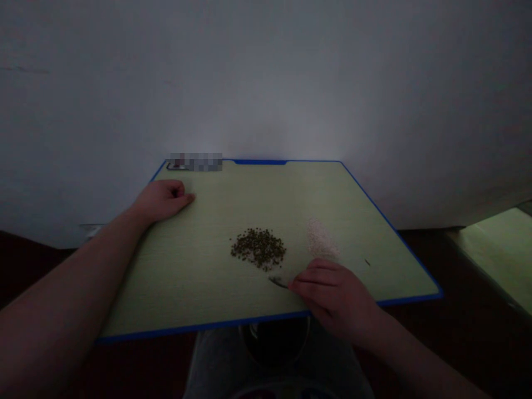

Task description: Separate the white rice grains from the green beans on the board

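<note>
Pinched in the fingers of my right hand (336,293) is a small, slim metal tool (278,282), its curved tip sticking out to the left. Whether it is a spoon or tweezers I cannot tell. Just beyond that tip lies a loose heap of greenish-brown beans or seeds (258,247), with a few paler grains among them near its front edge. A patch of pale, rice-like grains (321,239) is spread just behind my right hand. My left hand (162,200) rests on the left side of the table, fingers curled in and thumb pointing right, with nothing visible in it.
The pale tabletop (199,282) has a blue rim. A small dark sliver (367,262) lies at the right. A phone-like object (178,165), partly blurred out, is at the far left corner. Below the front edge sits a dark round bowl (275,339). A wall (266,77) stands behind.
</note>
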Available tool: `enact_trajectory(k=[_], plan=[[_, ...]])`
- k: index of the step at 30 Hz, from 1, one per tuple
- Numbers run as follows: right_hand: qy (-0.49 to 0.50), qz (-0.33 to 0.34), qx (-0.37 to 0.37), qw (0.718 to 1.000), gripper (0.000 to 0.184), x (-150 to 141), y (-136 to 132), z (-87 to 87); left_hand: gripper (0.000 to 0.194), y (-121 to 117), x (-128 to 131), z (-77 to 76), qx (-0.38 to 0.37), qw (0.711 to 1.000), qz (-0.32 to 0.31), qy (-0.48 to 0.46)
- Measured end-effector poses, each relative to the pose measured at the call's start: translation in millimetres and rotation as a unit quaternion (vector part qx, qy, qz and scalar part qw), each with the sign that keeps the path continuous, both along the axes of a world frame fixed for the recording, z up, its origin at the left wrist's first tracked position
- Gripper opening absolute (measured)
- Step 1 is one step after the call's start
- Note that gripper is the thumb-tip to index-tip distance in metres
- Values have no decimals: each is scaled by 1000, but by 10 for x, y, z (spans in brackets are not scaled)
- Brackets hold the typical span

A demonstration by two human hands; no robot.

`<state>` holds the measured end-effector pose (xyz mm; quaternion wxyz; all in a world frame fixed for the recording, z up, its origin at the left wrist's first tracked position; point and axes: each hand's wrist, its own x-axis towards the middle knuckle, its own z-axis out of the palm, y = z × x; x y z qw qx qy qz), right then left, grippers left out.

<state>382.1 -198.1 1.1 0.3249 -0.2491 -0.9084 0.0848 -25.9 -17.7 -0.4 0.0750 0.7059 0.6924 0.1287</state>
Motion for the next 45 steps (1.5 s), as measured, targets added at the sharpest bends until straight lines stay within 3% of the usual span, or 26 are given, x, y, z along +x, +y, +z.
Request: enact_trajectory(k=[13,17,20,22,33,42,45], plan=[[-4,36,-27,999,25,42,-64,110,38,0,1,-32,9,1000,6,-15],[10,-89,-87,992,22,228,-128,171,36,-8,9,-19,12,1000,6,-21],[-9,-198,-193,961,23,295,-113,160,36,-12,15,-13,13,1000,4,-19],[-16,-217,-249,944,28,268,-80,134,36,-14,19,-12,16,1000,8,-19],[-37,-127,-390,911,34,-239,87,170,39,-9,-5,-25,9,1000,5,2],[-9,-116,-445,888,27,-154,-51,200,37,3,-16,-38,13,1000,-2,8],[0,-114,-407,906,29,-166,-51,237,37,-12,-4,-23,9,1000,-2,2]])
